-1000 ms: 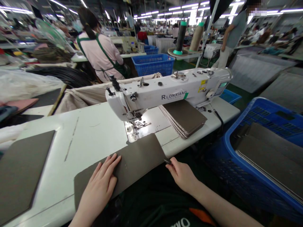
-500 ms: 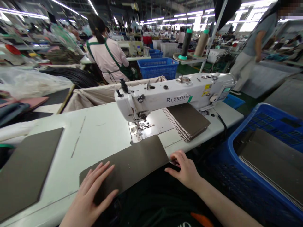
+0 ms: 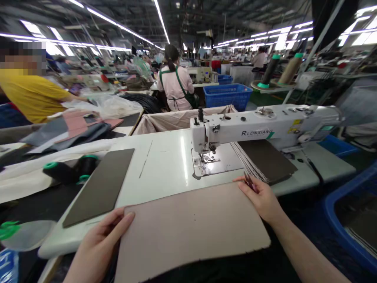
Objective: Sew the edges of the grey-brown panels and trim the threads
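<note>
Between my two hands a leather-like panel is held up at the table's front edge, its pale beige side facing me. My left hand pinches its upper left corner, thumb on top. At the upper right corner my right hand grips the edge. Small dark thread snips with two pointed tips also stick out of that hand. Just beyond the panel stands a white sewing machine, its needle area lit. Under the machine's arm lies a stack of dark brown panels.
Another dark panel lies on the left of the white table. Black thread cones are beside it. A blue basket with panels stands at the right. Ahead sits a person in pink; a person in yellow is at left.
The panel has been lifted and turned from its dark side to its pale side. My left hand, flat on it before, now pinches its corner. The view has swung left.
</note>
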`<state>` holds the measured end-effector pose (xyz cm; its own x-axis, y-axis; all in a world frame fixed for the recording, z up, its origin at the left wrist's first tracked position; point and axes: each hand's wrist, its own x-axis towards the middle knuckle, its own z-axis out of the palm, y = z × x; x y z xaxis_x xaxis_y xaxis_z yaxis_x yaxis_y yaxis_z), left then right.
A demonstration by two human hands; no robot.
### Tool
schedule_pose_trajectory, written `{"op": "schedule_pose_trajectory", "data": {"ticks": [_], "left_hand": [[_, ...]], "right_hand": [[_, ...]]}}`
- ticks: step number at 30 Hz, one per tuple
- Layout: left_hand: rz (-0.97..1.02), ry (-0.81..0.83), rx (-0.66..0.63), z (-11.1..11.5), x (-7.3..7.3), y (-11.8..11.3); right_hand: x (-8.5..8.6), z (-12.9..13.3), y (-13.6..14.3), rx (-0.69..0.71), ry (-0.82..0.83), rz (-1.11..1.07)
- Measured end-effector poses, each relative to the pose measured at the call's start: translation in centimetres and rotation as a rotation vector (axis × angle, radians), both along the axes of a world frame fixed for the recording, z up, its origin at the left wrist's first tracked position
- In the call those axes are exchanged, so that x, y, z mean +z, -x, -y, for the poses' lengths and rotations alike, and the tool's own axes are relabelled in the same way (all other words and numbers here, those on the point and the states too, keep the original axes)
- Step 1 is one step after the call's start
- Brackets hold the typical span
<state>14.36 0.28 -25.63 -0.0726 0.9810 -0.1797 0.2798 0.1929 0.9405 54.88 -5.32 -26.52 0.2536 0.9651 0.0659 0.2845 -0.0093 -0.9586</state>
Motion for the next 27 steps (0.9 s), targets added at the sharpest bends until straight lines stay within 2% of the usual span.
{"op": "schedule_pose_trajectory", "data": {"ticks": [3,6,14,21,24,25,27], "left_hand": [[0.25,0.164,0.027,0.1,1.3,-1.5],[0.391,0.202,0.036,0.4,1.4,-1.6],[0.453,0.212,-0.014,0.9,1.3,-0.7],[0.439,0.253,-0.008,0.2,0.2,-0.4],[0.285,0.152,0.016,-1.2,1.1,0.5],[0.196,0.061,0.087,-1.9,1.9,1.1],[-0.013,-0.207,0.311,-3.4,4.4,2.6]], "right_hand": [[0.3,0.2,0.2,-0.002,0.104,-0.178],[0.1,0.5,0.1,-0.035,0.133,-0.248],[-1.1,0.3,0.4,-0.085,0.18,-0.282],[-0.7,0.0,1.1,-0.051,0.169,-0.28],[-0.7,-0.6,1.6,0.02,0.164,-0.293],[-0.7,-0.8,1.9,0.048,0.165,-0.268],[-0.8,-1.1,2.4,0.12,0.183,-0.154]]}}
